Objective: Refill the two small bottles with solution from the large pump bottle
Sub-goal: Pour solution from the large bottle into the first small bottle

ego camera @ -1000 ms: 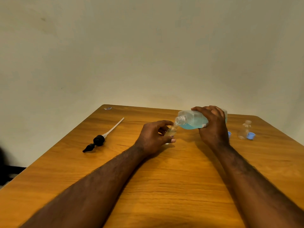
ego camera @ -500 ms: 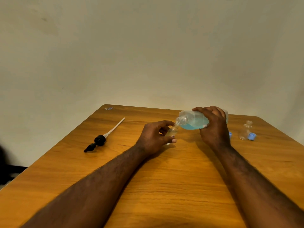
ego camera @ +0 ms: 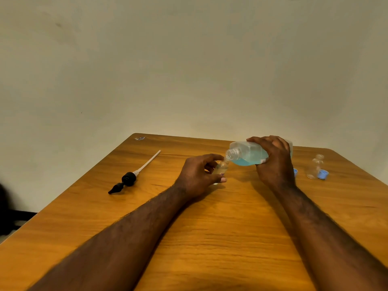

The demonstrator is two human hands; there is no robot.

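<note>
Unmoved, right grip [ego camera: 275,164] clasps tipped part-blue large bottle [ego camera: 245,154], left grip [ego camera: 197,175] pinches small bottle [ego camera: 222,168].

Plain indoor room; cannot be narrowed to home, office or lab. Shown by a blank off-white wall [ego camera: 189,70] beyond the left hand [ego camera: 197,175] and right hand [ego camera: 275,164], a wood-grain tabletop [ego camera: 210,238] beneath them, and a dark patch [ego camera: 8,206] low down, unidentifiable, far left of the left hand.
</note>
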